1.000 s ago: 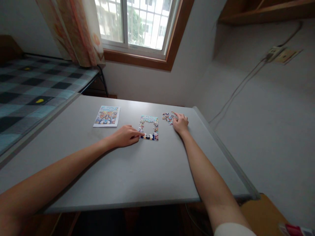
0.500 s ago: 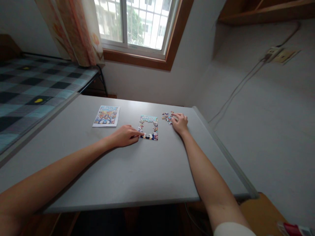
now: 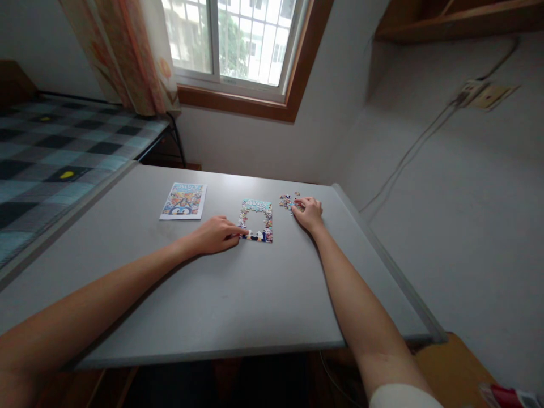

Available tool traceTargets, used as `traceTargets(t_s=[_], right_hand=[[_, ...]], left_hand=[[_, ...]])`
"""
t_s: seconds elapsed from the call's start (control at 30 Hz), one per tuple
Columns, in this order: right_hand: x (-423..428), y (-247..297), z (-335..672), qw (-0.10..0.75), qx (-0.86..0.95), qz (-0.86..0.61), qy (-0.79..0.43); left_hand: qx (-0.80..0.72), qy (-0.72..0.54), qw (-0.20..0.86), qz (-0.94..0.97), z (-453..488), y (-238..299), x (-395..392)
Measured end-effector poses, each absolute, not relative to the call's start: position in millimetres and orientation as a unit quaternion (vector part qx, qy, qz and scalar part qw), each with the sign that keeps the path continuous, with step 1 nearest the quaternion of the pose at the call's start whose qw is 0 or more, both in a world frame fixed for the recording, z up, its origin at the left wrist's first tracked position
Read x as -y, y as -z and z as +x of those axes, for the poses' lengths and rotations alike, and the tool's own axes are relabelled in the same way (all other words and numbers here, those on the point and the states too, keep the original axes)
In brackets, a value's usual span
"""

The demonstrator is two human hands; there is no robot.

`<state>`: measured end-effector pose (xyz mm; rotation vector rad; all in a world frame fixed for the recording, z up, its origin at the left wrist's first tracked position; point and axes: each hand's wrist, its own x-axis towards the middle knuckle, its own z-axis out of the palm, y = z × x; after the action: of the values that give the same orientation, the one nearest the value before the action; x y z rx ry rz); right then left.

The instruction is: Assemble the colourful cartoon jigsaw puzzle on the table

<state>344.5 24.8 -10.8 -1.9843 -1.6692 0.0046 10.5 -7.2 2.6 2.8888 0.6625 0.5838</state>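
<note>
A partly assembled jigsaw puzzle [image 3: 268,222] lies flat on the grey table, its border joined around a bare middle. My left hand [image 3: 219,234] rests at its left side, index finger stretched out onto the lower left edge and the other fingers curled loosely. Right of the puzzle is a small pile of loose jigsaw pieces [image 3: 285,201]. My right hand [image 3: 310,213] reaches over the near right part of this pile, thumb and index finger apart among the pieces. Some pieces are hidden beneath its fingers. To the left lies a printed picture sheet [image 3: 183,202] with a similar colourful design.
The grey table [image 3: 221,300] has a raised rim on its right, beside the wall. A bed with a checked cover [image 3: 63,141] stands at the left. A cable [image 3: 408,153] hangs from a wall socket [image 3: 471,93].
My right hand has shifted slightly left and down over the loose pieces, its thumb further into the pile. My left hand stays on the puzzle's edge.
</note>
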Motion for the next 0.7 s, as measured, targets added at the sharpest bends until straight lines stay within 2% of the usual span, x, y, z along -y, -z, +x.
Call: traceTargets(t_s=[0.47,0.7], right_hand=[[-21.0,7.6,337.4,0.266,0.579,-0.771,0.013],[-23.4,9.4,340.7,0.297,0.572,-0.765,-0.007]], left_hand=[[-0.225,-0.196,0.069,0.952,10.4,-2.0,7.2],[-0.221,-0.197,0.062,0.953,10.3,-3.6,7.6]])
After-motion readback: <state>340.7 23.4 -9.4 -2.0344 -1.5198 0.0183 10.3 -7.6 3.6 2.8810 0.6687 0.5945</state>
